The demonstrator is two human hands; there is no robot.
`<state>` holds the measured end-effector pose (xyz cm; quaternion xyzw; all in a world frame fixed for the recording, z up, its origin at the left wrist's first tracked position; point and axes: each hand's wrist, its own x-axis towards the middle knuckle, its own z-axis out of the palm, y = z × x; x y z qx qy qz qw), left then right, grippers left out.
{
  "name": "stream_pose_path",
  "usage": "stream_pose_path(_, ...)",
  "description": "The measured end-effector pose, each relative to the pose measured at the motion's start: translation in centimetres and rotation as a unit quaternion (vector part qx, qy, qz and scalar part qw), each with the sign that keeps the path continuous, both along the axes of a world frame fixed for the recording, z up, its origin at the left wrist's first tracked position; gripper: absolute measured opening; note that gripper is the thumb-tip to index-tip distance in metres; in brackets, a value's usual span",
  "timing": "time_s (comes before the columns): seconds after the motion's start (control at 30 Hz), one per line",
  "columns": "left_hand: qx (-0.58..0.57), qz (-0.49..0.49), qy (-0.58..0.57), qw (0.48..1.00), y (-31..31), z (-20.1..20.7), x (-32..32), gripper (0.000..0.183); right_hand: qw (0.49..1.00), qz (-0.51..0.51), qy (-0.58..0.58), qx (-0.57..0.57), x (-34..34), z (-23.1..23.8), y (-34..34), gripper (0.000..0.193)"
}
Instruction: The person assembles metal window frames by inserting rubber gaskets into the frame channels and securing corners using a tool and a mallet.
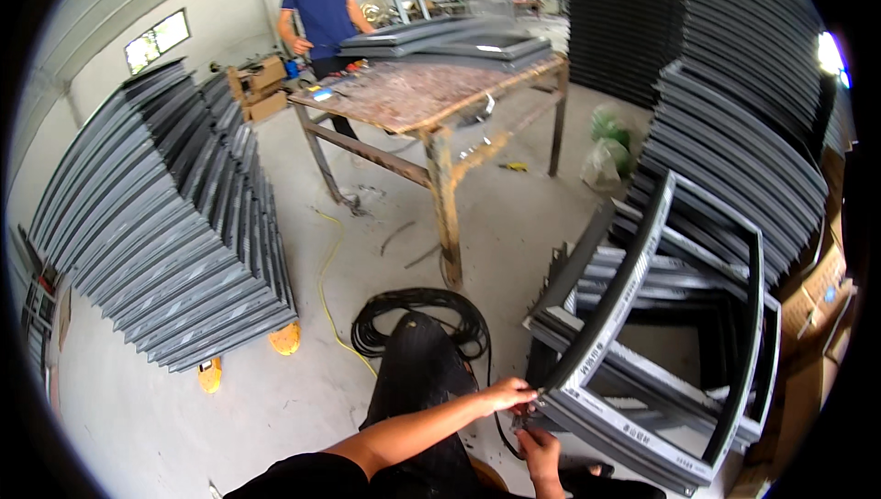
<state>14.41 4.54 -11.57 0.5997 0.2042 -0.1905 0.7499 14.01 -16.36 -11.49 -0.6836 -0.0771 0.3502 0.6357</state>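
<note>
A dark grey window frame (633, 283) leans on top of a stack of similar frames at my lower right. My left hand (507, 395) reaches to the frame's near left corner, its fingers pinched together there; what they grip is too small to make out. Just below it, my right hand (541, 453) is closed on something small and dark that I cannot name. From a coil of black rubber-like strip (463, 311) on the floor, one length runs down beside both hands. My bent knee (418, 361) is in front of the coil.
Tall stacks of grey frames (165, 251) and black profiles (734, 132) stand left and right. A rusty worktable (404, 91) carries more frames (450, 40); a co-worker (321, 13) stands behind it. A yellow cord (326, 288) crosses the floor. Cardboard boxes (812, 293) are at the right.
</note>
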Motion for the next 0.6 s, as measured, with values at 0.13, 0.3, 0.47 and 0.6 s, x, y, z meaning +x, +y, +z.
stream_pose_path(0.13,-0.127,0.020,0.012,0.992,0.1,0.4,-1.1,0.034,0.881,-0.065,-0.425,-0.197,1.3,6.4,-1.0,0.022)
stream_pose_path(0.3,-0.111,0.053,-0.024,0.992,-1.1,-0.2,-2.0,0.026,0.840,-0.014,-0.449,-0.305,1.1,9.8,-0.3,0.030)
stream_pose_path(0.47,-0.110,0.081,-0.023,0.990,-2.2,-0.3,-1.6,0.022,0.795,-0.027,-0.537,-0.281,1.3,7.8,-1.0,0.025)
stream_pose_path(0.6,-0.127,0.105,0.022,0.986,-2.6,1.5,-1.3,0.023,0.798,-0.029,-0.550,-0.244,1.6,8.7,-1.0,0.021)
